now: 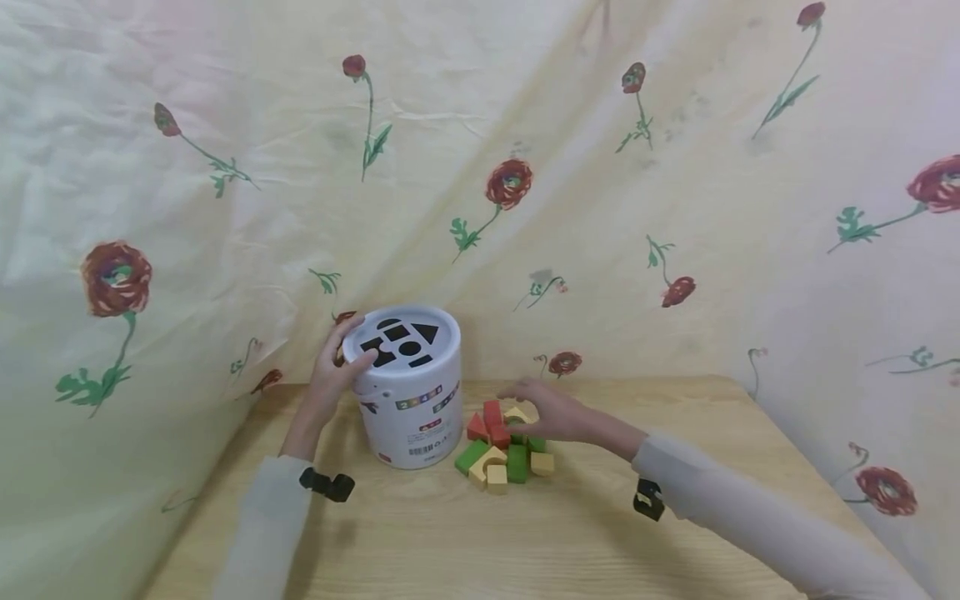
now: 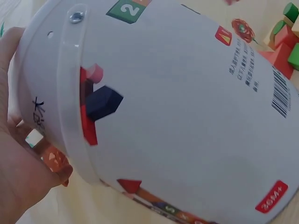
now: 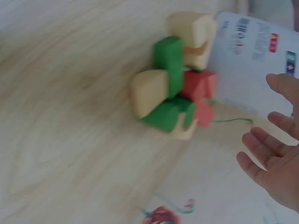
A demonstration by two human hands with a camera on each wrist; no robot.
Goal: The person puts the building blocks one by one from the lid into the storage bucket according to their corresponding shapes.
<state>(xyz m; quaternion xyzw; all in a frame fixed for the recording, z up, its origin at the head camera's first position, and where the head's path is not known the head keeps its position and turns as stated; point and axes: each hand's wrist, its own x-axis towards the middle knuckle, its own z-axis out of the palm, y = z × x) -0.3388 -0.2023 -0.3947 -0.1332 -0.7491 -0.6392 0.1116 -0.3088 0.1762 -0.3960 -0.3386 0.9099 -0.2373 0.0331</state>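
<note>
A white lidded bucket [image 1: 411,417] stands upright on the table, its lid [image 1: 442,346] cut with dark shaped holes. My left hand [image 1: 333,375] grips the bucket at the lid's left edge, the thumb lying over the top; part of that hand [image 2: 28,172] shows beside the rim in the left wrist view. Right of the bucket lies a heap of toy blocks: red [image 1: 492,412], green [image 1: 517,463] and plain wood [image 1: 497,478]. Over the heap's far right side hovers my right hand [image 1: 558,412], its fingers [image 3: 259,144] spread and holding nothing in the right wrist view.
The light wooden table [image 1: 450,542] ends at a flower-patterned cloth [image 1: 585,250] hanging behind and at the sides. Black wrist cameras sit on the left sleeve [image 1: 273,508] and the right sleeve [image 1: 720,500].
</note>
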